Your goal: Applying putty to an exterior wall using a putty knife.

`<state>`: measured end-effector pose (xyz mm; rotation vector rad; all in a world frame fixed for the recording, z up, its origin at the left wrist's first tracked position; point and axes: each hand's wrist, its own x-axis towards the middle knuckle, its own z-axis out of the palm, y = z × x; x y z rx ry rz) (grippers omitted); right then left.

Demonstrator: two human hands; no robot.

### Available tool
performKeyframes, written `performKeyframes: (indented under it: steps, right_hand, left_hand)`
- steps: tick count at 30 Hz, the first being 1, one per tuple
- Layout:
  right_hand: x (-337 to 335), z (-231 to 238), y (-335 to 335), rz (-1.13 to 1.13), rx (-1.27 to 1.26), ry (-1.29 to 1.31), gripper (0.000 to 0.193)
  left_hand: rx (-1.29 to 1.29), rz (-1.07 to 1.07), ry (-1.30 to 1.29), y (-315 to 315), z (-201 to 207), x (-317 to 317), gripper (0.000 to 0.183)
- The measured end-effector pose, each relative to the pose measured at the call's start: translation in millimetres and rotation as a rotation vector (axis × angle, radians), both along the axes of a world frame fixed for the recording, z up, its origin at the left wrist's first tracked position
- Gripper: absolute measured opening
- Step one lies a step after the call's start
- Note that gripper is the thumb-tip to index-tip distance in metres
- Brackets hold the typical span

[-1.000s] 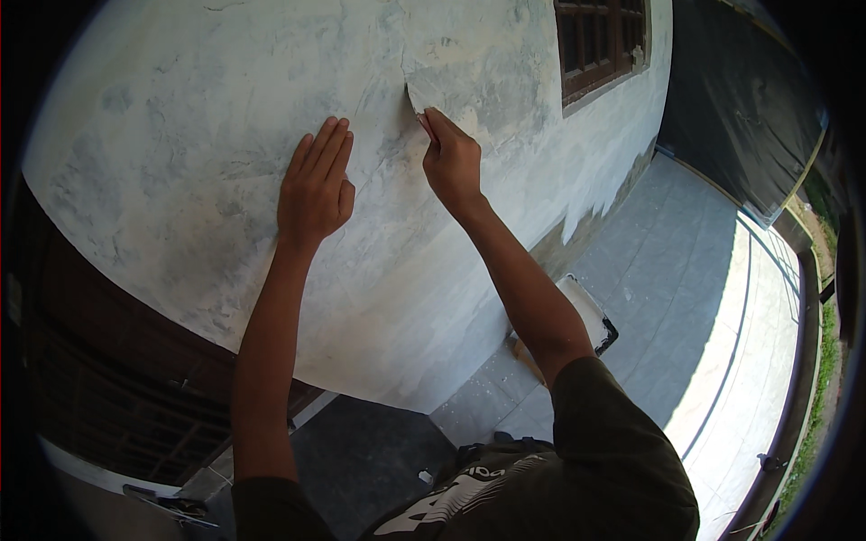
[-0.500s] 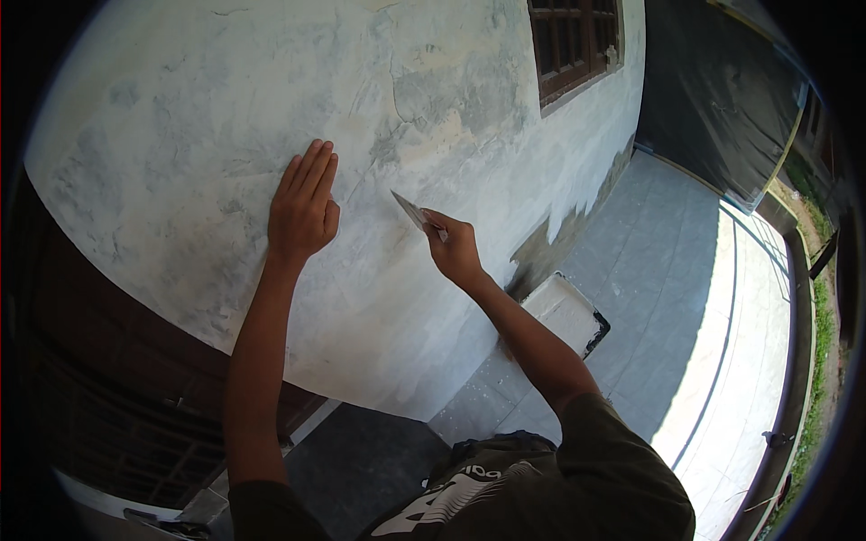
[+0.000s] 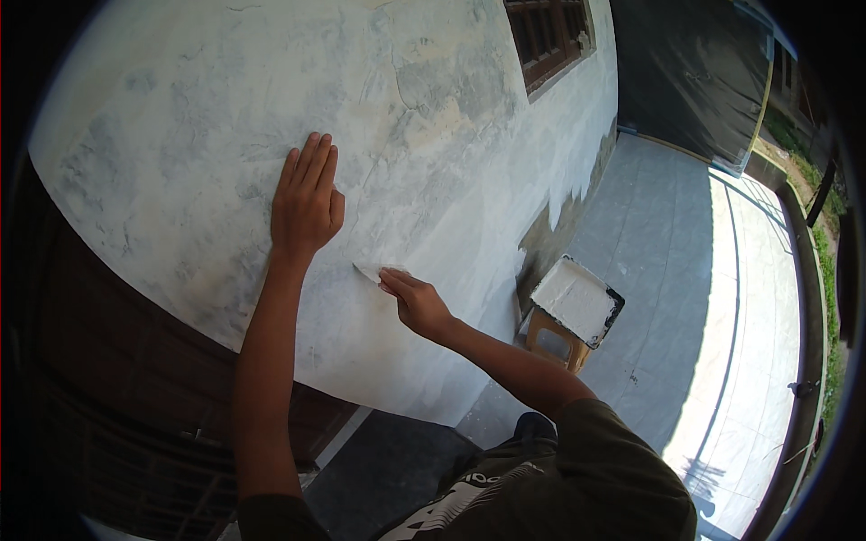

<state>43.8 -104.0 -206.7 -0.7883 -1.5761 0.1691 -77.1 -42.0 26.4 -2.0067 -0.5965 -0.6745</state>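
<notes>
In front of me rises a patchy white and grey wall point(image 3: 433, 180) with cracks and smeared filler on it. My left hand point(image 3: 307, 200) lies flat against it, fingers stretched upward and holding nothing. Lower and to the right, my right hand point(image 3: 415, 302) grips a putty knife point(image 3: 370, 269). Its thin pale blade points left, with the edge at the wall surface. The handle is mostly hidden in my fingers.
A paint tray point(image 3: 577, 298) with white material rests on a tan stool point(image 3: 555, 338) at the right. Above it is a brown-framed window point(image 3: 555, 41). Grey tiles point(image 3: 658, 234) cover the floor, and a dark sheet point(image 3: 690, 72) hangs at the far right. Dark doors point(image 3: 117, 334) stand lower left.
My right hand has moved down and slightly left along the wall with the putty knife, whose blade now lies flatter. The left hand stays nearly in place. The stool has come into view.
</notes>
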Motion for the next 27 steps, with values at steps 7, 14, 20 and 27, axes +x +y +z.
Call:
performKeyframes:
  steps: [7,14,20,27]
  right_hand:
    - [53,13,9,0.429,-0.590,0.877,0.025]
    - [95,65,45,0.292,-0.354,0.878,0.029]
    - [116,134,83,-0.121,-0.078,0.611,0.033]
    - [48,163,123,-0.592,0.362,0.120,0.039]
  left_hand:
    - [0.011,0.001,0.009,5,1,0,0.049]
    - [0.023,0.044,0.016,1,-4,-2,0.048]
    - [0.024,0.062,0.024,1,-4,1,0.050]
    - [-0.036,0.014,-0.012,-2,-3,5,0.052]
